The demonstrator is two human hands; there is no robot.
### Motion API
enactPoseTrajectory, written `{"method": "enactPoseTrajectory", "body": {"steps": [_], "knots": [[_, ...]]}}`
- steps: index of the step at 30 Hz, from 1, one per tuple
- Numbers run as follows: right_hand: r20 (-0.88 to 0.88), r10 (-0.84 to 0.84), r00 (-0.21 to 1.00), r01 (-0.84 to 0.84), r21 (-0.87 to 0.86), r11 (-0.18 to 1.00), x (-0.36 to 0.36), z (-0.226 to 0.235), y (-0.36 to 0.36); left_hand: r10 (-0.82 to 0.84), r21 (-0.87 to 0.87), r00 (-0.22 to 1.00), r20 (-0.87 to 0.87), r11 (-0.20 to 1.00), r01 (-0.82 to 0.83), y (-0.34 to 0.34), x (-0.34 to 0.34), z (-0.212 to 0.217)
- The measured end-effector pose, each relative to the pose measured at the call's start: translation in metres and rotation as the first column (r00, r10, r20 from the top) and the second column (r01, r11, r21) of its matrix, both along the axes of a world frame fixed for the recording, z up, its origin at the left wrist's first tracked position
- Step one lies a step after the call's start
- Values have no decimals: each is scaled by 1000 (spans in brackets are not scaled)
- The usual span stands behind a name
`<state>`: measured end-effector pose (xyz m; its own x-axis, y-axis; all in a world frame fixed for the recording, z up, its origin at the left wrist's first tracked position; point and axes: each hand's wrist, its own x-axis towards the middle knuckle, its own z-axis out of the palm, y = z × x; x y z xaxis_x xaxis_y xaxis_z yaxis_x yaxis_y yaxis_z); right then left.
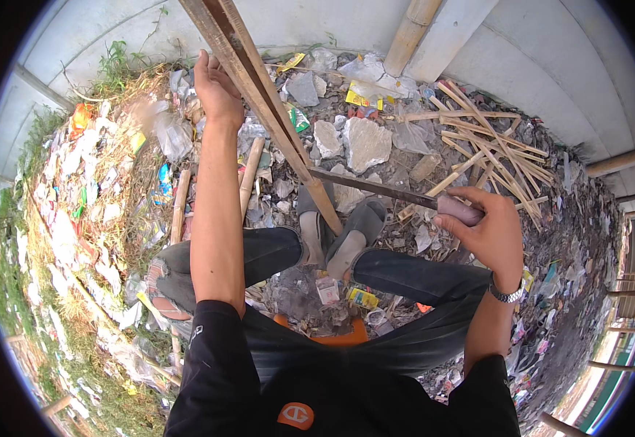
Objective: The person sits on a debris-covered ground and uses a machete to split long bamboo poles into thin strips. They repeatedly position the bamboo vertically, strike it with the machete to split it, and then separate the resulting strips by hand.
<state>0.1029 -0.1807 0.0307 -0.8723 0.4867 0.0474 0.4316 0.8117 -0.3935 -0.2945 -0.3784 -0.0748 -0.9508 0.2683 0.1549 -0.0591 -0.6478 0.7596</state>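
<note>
My left hand (215,87) is stretched out and grips a long split bamboo strip (266,102) that slants from the top of the view down to the ground between my feet (339,233). My right hand (488,229), with a metal watch on its wrist, is closed around the handle of a long dark blade (375,188). The blade's tip meets the strip's lower part near my feet. I sit on an orange stool (332,336), knees apart.
Littered ground with plastic scraps, stones (365,142) and dry grass lies all around. A heap of thin bamboo sticks (492,149) sits at the right. A pale wall (536,51) and a bamboo pole (412,29) rise behind.
</note>
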Motion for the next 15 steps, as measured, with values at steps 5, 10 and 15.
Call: {"method": "enactPoseTrajectory", "body": {"steps": [5, 10, 15], "knots": [[-134, -126, 983, 110, -123, 986, 35, -21, 47, -279, -372, 959, 50, 886, 277, 15, 59, -47], [-186, -161, 969, 134, -149, 980, 120, -77, 97, -320, -395, 946, 53, 863, 314, 28, 70, -40], [-94, -487, 868, 411, -412, 813, 134, -66, 27, -295, -379, 955, -33, 888, 261, 32, 72, -19]]}}
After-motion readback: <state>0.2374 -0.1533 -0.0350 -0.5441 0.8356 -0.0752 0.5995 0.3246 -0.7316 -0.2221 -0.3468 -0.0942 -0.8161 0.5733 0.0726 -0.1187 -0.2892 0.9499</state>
